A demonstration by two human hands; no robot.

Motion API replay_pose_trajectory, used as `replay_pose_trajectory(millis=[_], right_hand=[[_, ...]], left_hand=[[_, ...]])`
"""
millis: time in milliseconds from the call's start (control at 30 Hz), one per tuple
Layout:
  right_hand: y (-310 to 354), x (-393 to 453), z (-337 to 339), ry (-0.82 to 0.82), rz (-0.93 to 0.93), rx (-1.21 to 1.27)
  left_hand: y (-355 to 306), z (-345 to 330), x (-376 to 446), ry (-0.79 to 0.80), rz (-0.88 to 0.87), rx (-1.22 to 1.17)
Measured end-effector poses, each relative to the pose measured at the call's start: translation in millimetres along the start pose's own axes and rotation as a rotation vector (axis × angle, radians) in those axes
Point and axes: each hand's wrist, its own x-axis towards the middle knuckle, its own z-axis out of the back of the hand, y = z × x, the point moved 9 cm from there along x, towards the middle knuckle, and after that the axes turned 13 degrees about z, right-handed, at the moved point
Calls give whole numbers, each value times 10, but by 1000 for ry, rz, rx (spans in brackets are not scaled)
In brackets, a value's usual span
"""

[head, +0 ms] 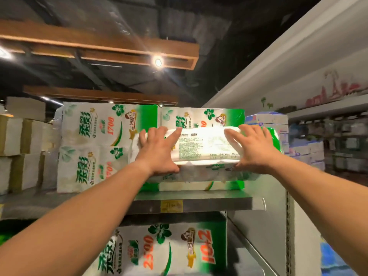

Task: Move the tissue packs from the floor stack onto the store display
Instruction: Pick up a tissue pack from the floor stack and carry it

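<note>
Tissue pack (207, 144) sits up on the top shelf (199, 204), resting on another pack just beneath the fingers. Left hand (159, 150) lies flat against its left end, fingers straight and spread, the index reaching along the top edge. Right hand (253, 148) presses the right end the same way, fingers extended and fanned. More packs (103, 124) stand stacked left of the left fingers.

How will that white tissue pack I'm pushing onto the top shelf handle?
The tissue pack probably squashes a bit: both hands, left hand and right hand, press its soft wrap. Likely light for its size. The glossy film may slide on the pack underneath.
</note>
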Motion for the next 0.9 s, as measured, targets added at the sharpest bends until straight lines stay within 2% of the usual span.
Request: replay_pose_trajectory(millis=[267, 433, 600, 733, 900], right_hand=[[-546, 403, -864, 231, 24, 122], [-873, 679, -1241, 345, 21, 229], [-907, 982, -1530, 397, 52, 238], [-911, 1200, -1704, 471, 112, 367], [-896, 1376, -1909, 514, 102, 539]], left_hand=[[-281, -713, 467, 198, 69, -37], [-530, -862, 837, 334, 72, -3], [-519, -1119, 1080, 502, 139, 166], [-478, -1282, 1127, 571, 177, 145], [-445, -1410, 1212, 637, 201, 49]])
